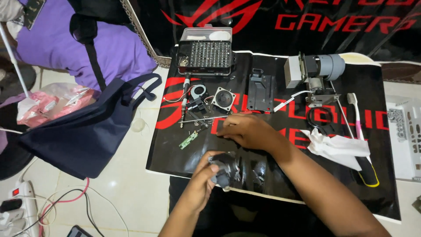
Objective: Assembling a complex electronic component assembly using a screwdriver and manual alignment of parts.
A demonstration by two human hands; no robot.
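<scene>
A small dark grey part (224, 170) is held in the left hand (206, 182), fingers curled round it, just above the near edge of the black mat (263, 175). The part appears to be a housing taken from a dismantled device; its exact kind cannot be told.

The right hand (245, 131) is reached forward over the mat, palm down, fingers bunched at the tips beside a scatter of screws (198, 126) and thin metal rods (202, 118). Whether a screw is pinched between the fingertips cannot be told; they are hidden by the hand's back.

The step in hand is judged to be the picking up of a small fastener or piece, for fitting to the held part or setting aside from it.

Beside the screws lie a small green circuit board (188, 140), a screwdriver (184, 103), a round fan (223, 100) and a black bracket (260, 92). A bit case (205, 55) stands open at the far edge. On the right are a grey motor unit (313, 72), a crumpled tissue (337, 147) and a pink-handled toothbrush (356, 114).

The next move calls for a fine pinch on one loose piece without the neighbouring ones being scattered. The held part must be kept steady and turned so that its working face is presented to the right hand.
</scene>
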